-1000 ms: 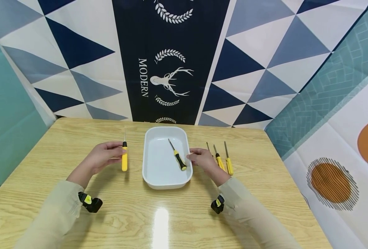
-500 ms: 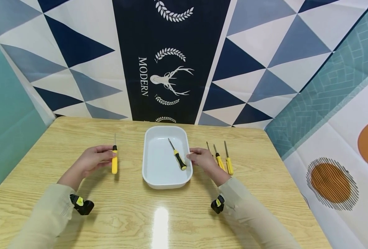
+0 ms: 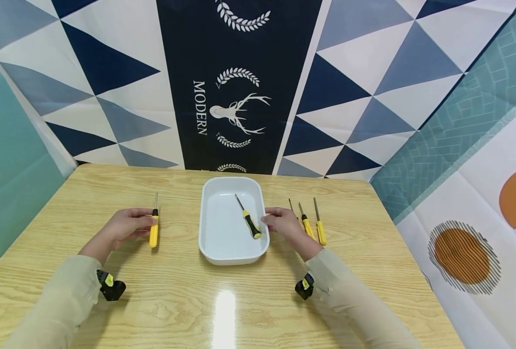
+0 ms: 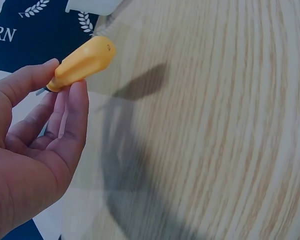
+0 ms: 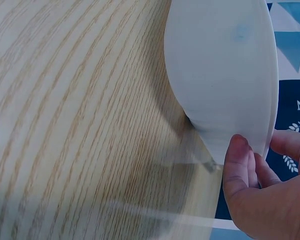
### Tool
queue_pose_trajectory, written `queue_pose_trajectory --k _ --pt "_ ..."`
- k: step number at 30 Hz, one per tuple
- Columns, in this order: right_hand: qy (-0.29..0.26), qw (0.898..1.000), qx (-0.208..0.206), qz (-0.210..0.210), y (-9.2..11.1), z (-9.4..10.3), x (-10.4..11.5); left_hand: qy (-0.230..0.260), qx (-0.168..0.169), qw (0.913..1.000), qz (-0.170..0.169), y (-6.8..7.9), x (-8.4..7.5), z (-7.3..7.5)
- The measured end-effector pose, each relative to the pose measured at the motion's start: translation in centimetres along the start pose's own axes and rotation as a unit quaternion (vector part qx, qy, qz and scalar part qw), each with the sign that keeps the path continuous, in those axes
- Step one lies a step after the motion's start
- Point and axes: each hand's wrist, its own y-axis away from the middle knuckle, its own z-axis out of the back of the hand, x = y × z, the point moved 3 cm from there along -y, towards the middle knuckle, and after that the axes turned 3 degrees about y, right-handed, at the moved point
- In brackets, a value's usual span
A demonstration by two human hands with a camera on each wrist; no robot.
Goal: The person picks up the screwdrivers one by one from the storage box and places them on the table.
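My left hand [image 3: 129, 226] pinches a yellow-handled screwdriver [image 3: 154, 232] between thumb and fingers, left of the white tray [image 3: 210, 254]. Its shaft points away toward the wall. The left wrist view shows the yellow handle [image 4: 87, 60] held above the table, its shadow falling on the wood. At the tray's right side my right hand [image 3: 284, 224] pinches the rim, thumb on one side and fingers against the outer wall [image 5: 225, 75]. Inside the tray lies a black-and-yellow screwdriver [image 3: 251, 224], set diagonally.
Right of the tray, partly behind my right hand, lie several screwdrivers: a yellow one [image 3: 321, 232], a yellow-and-black one [image 3: 307, 226], and one with only its thin shaft [image 3: 290, 205] showing. The wooden table [image 3: 175, 300] ends at a patterned wall cloth [image 3: 231, 58].
My left hand has moved left and slightly nearer with the screwdriver, away from the tray. The right hand, the tray and the other screwdrivers stay where they were.
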Motion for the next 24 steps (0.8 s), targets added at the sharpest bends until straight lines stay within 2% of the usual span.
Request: queue_pose_trajectory --k 16,24 --pt "0.0 1.0 -0.003 -0.007 0.0 0.1 0.0 -0.036 -0.031 0.9985 0.027 -0.8 0.9 0.1" --pt "0.002 1.0 0.001 -0.001 0.1 0.0 -0.1 -0.03 -0.04 0.9981 0.035 -0.9 1.2 0.1"
